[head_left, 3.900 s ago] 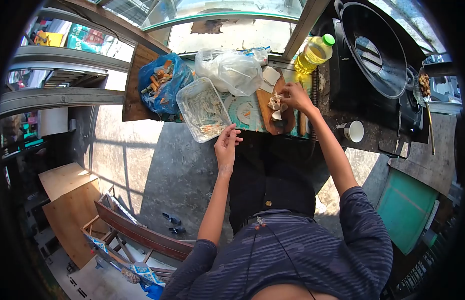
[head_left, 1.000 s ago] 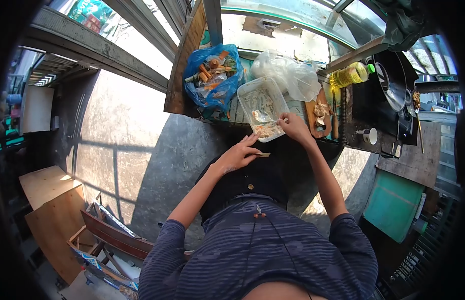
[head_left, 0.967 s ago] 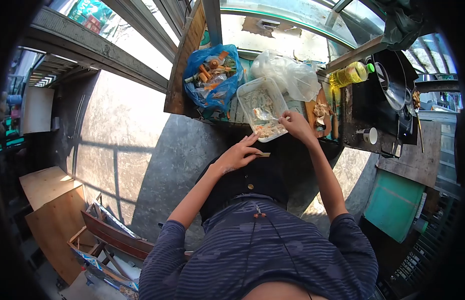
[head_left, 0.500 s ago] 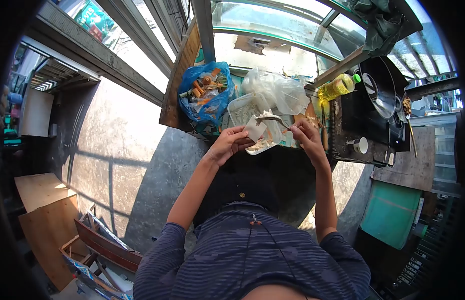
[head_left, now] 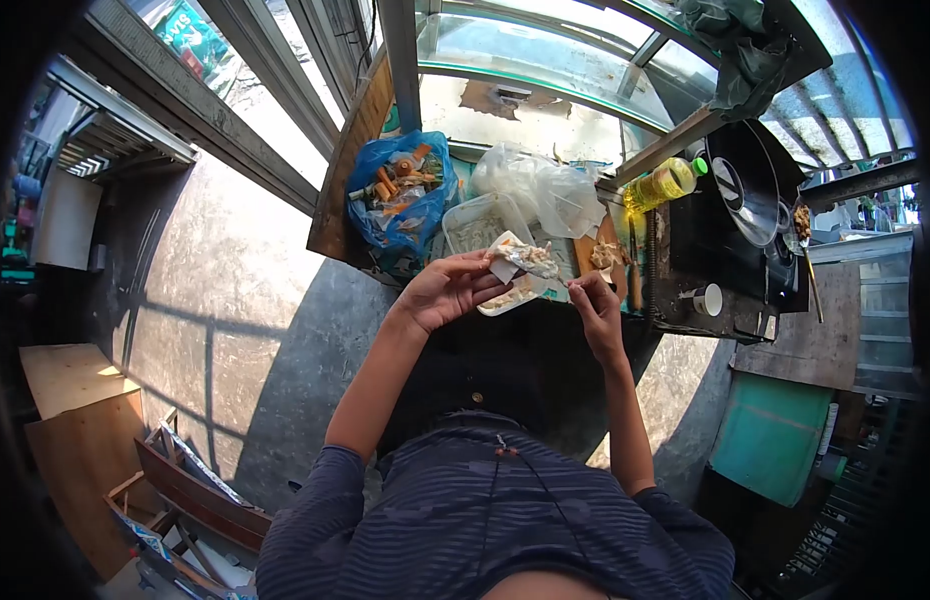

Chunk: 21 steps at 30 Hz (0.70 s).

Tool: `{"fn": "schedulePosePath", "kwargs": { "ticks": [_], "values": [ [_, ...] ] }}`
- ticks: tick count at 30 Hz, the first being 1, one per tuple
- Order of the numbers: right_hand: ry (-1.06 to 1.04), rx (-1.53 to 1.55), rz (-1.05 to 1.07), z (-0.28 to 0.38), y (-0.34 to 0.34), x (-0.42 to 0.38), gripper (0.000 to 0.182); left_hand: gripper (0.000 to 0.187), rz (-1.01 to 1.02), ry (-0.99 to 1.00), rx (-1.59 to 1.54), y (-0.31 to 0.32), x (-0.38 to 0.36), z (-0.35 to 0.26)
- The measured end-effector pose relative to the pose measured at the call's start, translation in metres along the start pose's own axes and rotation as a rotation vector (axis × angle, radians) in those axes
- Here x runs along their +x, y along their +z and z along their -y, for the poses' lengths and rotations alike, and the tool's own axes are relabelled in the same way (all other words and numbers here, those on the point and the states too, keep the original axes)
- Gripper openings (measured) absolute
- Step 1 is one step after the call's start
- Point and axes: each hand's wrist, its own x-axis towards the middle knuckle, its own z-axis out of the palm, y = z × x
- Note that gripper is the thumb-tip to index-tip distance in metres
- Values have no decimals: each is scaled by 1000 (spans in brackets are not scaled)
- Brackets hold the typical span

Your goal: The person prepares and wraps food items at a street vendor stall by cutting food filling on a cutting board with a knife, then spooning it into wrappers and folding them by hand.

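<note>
Between the thumb and fingers of my left hand (head_left: 437, 292) is a thin pale square wrapper (head_left: 504, 268). My right hand (head_left: 599, 308) pinches the handle of a metal spoon (head_left: 533, 262), whose bowl lies over the wrapper. Pale, crumbly filling clings around the spoon and wrapper. Below them, partly hidden by my left hand, is a clear plastic tub (head_left: 497, 308) holding more of this mixture. Another translucent tub (head_left: 467, 230) sits just behind, beside crumpled clear plastic bags (head_left: 568, 203).
A blue plastic bag (head_left: 443, 196) of orange and brown scraps stands at the left. On the right are an oil bottle (head_left: 661, 186) with a green cap, a knife (head_left: 633, 245), a black wok (head_left: 727, 160) and a white cup (head_left: 708, 300) lying on its side.
My right hand has lowered the spoon and brought its bowl over the wrapper. The wrapper has tilted flatter, and filling now shows on it.
</note>
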Motion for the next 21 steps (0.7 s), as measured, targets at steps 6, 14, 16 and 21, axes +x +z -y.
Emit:
{"fn": "schedulePosePath", "kwargs": {
  "ticks": [6, 14, 16, 21],
  "values": [
    [113, 62, -66, 12, -28, 4, 15, 36, -22, 112, 216, 9, -13, -19],
    [231, 87, 203, 35, 18, 14, 18, 33, 46, 110, 267, 15, -10, -9],
    [244, 77, 211, 28, 17, 14, 16, 36, 9, 106, 328, 15, -11, -11],
    [191, 1, 178, 15, 8, 9, 16, 37, -18, 67, 319, 5, -10, -8]
  ]
}}
